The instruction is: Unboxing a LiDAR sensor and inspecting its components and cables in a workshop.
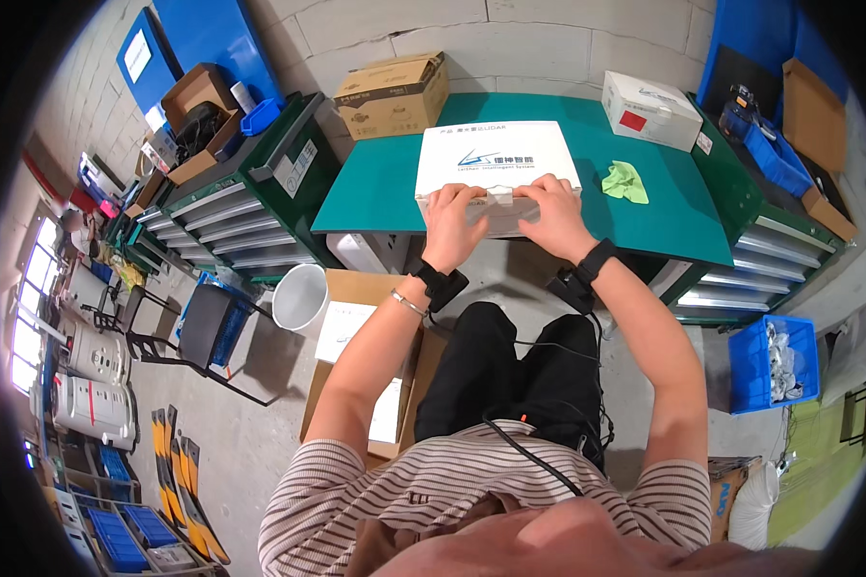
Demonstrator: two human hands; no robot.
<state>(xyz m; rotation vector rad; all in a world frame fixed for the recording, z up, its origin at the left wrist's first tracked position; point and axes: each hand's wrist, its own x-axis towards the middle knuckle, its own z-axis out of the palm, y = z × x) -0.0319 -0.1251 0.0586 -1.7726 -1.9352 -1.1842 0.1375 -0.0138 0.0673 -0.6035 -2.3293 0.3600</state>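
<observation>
A closed white cardboard box (524, 139) with blue and black print sits at the front edge of the green tabletop (375, 188). My left hand (455, 223) grips its front edge, left of the small closing tab in the middle. On the other side of that tab, my right hand (556, 217) holds the same edge with bent fingers. Both thumbs point inward along the box's front face. Black straps circle both wrists. To the right of the box lies a crumpled light-green cloth (624, 182), apart from my hands.
A brown carton (392, 101) and another white box (651, 108) stand at the back of the table. Green drawer cabinets (236, 216) flank it. By my left leg is an open carton (356, 288) beside a white bin (301, 298); a blue crate (747, 370) sits right.
</observation>
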